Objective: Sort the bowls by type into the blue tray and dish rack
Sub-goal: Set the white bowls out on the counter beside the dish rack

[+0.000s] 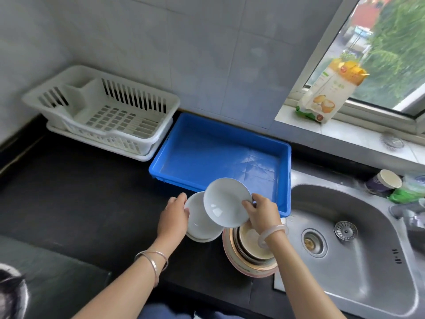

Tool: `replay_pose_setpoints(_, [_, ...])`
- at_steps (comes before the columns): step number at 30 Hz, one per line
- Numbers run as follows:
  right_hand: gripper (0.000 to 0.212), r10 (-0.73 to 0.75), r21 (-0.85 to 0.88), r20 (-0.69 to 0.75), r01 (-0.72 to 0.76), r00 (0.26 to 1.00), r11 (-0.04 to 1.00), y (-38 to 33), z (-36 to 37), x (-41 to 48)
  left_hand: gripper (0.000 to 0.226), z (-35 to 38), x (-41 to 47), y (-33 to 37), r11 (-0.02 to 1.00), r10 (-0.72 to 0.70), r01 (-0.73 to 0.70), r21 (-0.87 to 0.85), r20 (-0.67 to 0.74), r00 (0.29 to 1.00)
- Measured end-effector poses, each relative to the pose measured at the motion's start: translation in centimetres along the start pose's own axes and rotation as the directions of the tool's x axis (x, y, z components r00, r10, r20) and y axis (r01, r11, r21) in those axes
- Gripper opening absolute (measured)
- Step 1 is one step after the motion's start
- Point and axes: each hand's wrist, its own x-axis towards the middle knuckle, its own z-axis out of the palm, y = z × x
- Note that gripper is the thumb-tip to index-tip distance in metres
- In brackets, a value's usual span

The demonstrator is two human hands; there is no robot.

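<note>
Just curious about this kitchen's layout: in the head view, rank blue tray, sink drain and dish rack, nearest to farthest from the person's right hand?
From the right hand:
1. blue tray, just behind it
2. sink drain, to its right
3. dish rack, far left against the wall

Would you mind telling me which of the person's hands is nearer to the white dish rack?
Left. The left hand, holding a white bowl, is in front and right of the dish rack; the right hand, gripping a second bowl, is further right, by the sink.

Soft window (379, 54) daylight — warped edges
</note>
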Motion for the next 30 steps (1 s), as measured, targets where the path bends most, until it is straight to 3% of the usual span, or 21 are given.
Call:
replay_pose_setpoints(7, [0.027,-0.107,0.064,0.021,0.105,0.994,0.992,-0.4,-2.1,0.8,0.015,-0.8,-0.6,1.3,0.999,0.01,-0.004,0.048,-0.105,0.994])
replay_pose_setpoints(15, [0.024,-0.197,0.152,0.127,0.177,0.972,0.972,-4.3,-2.1,1.8,0.014,-4.6,0.0,0.2,0.946,-0.238,0.205,-0.249,-0.108,0.965])
replay_pose_setpoints(21, [0.023,-0.254,0.199,0.21,0.213,0.944,0.957,-9.8,0.9,3.2,0.011,-9.6,1.4,-4.8,0.761,-0.452,0.31,-0.569,-0.124,0.883])
replay_pose_setpoints(25, [0.022,-0.275,0.148,0.301,0.24,0.913,0.959,-14.4,5.1,4.3,0.031,-13.2,2.3,-9.7,0.62,-0.555,0.289,-0.729,-0.148,0.818])
replay_pose_setpoints(30, [0.015,-0.268,0.105,0.417,0.247,0.868,0.963,-20.5,12.6,6.0,0.033,-16.6,3.4,-16.4,0.451,-0.684,0.249,-0.857,-0.153,0.713])
